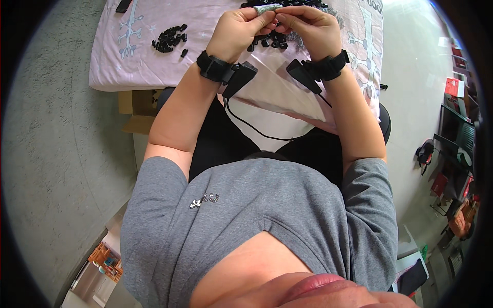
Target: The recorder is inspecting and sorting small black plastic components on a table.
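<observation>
At the top of the view, my left hand [237, 32] is closed, thumb and fingers pinching a small pale-green patterned piece [268, 8] that looks like cloth or paper. My right hand [314, 34] meets it there, its fingers pinched together at the piece's right end. Whatever sits between the right fingertips is too small and covered to make out. Just below both hands lies a pile of small black plastic parts [277, 40], partly hidden by them. Farther left on the cloth is a smaller heap of similar black parts [168, 40], one lying apart from it.
A pink patterned cloth [128, 66] covers the table. Black devices [241, 79] are strapped at both wrists, and a black cable [257, 131] hangs between the forearms. An opened cardboard box [137, 123] stands under the table's left side. Shelves with assorted goods [457, 128] line the far right.
</observation>
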Demonstrator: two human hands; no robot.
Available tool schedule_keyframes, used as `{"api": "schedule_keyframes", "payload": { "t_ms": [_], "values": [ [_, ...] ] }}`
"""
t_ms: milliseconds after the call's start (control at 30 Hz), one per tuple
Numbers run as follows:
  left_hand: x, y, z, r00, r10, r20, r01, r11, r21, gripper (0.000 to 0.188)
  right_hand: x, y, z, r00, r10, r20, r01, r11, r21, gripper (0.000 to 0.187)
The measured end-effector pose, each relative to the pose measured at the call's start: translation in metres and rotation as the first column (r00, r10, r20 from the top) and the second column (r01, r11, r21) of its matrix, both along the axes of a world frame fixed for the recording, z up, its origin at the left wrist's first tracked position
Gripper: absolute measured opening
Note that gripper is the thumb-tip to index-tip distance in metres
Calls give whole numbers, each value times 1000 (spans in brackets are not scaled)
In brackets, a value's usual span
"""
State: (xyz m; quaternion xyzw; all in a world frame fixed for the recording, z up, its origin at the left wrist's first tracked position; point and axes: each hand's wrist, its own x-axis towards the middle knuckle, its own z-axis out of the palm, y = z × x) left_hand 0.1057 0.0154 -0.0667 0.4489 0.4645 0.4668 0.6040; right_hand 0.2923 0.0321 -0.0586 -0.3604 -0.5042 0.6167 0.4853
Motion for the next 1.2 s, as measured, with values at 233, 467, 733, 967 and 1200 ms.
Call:
{"api": "schedule_keyframes", "payload": {
  "t_ms": [233,467,733,967,1200],
  "values": [
    [-12,-1,9,948,-156,277,176,983,-51,24,-4,0,-4,1000,11,-2,-11,998,63,11],
    [-11,-1,20,976,-219,6,219,974,52,24,2,2,-2,989,-35,143,5,979,206,12],
    [-8,-3,18,987,-148,60,147,989,24,21,-10,-2,6,980,119,-158,-60,940,337,20],
    [-3,-8,22,942,-27,-334,152,923,353,9,-4,-12,26,978,80,192,-144,925,351,44],
    [-4,-8,22,835,106,-541,180,875,449,7,-13,-5,24,995,94,-45,-44,776,629,40]
  ]
}}
